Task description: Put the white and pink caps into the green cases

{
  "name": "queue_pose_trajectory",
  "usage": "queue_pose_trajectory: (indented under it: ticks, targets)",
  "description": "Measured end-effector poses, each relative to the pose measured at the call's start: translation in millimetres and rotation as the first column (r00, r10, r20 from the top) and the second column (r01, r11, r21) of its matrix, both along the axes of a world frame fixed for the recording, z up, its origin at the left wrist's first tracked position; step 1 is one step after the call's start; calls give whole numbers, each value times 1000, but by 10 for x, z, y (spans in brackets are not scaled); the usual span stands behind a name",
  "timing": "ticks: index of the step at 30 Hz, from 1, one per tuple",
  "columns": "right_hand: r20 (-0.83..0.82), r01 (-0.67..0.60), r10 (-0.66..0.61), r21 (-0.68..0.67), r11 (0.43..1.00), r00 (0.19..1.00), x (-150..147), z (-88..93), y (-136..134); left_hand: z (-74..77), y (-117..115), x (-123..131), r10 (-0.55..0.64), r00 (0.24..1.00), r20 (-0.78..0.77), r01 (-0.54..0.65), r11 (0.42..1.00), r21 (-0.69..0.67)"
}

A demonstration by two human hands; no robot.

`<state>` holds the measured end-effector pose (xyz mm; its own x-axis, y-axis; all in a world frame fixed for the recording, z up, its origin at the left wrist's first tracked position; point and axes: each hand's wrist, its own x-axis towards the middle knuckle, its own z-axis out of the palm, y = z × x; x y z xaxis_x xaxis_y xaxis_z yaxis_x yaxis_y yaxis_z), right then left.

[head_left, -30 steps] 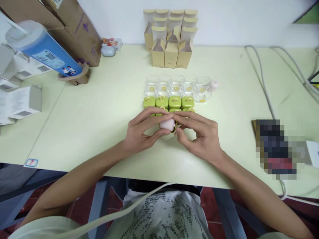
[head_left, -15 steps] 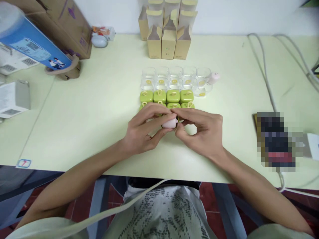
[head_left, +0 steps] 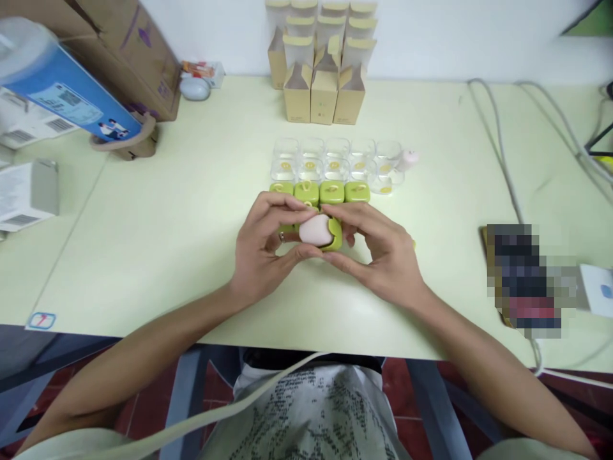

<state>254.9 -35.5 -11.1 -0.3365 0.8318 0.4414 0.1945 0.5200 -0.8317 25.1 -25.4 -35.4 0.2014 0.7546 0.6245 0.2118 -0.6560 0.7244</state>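
Pink piece [head_left: 315,230] in green case [head_left: 334,235], pinched between both hands' fingers [head_left: 306,250]

bright even light from overhead, soft shadows on the table [head_left: 167,243], corners bowed, a pixelated patch [head_left: 524,281] near its right edge.

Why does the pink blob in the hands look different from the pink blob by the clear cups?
The held puff is gripped by fingers of the left hand and right hand; the far puff lies untouched on the table. The held puff sits in a green case; the far puff has none and rests beside the clear cups. Both are pale pink and rounded.
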Motion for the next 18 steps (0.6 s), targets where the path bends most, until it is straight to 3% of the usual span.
queue_pose_trajectory:
  ticks: [3, 6, 8, 11, 13, 14, 18]
  targets:
    - [21, 179, -182, 87, 980, 983, 44, 9, 45, 47, -56, 37, -35, 997, -66, 39, 997, 60]
    - [-81, 345, -340, 71, 936, 937, 323, 75, 194, 112, -98, 43, 4, 978, -210, 41, 977, 209]
    - [-67, 381, -377, 51, 923, 924, 614, 145, 324, 125, -54, 0, 107, 974, -200, -39, 948, 315]
    - [122, 339, -354, 134, 931, 927, 999, 229, 469, 83, 126, -130, 325, 943, -76, -278, 892, 358]
    - [292, 301, -352, 206, 931, 889, 1115, 242, 503, 31, 269, -223, 438, 898, -32, -422, 881, 214]
    - [369, 275, -346, 232, 933, 863, 1128, 235, 504, 2, 332, -261, 467, 883, -44, -464, 883, 75]
    - [544, 167, -285, 257, 952, 789, 1015, 141, 492, -109, 483, -325, 483, 875, -25, -465, 827, -316]
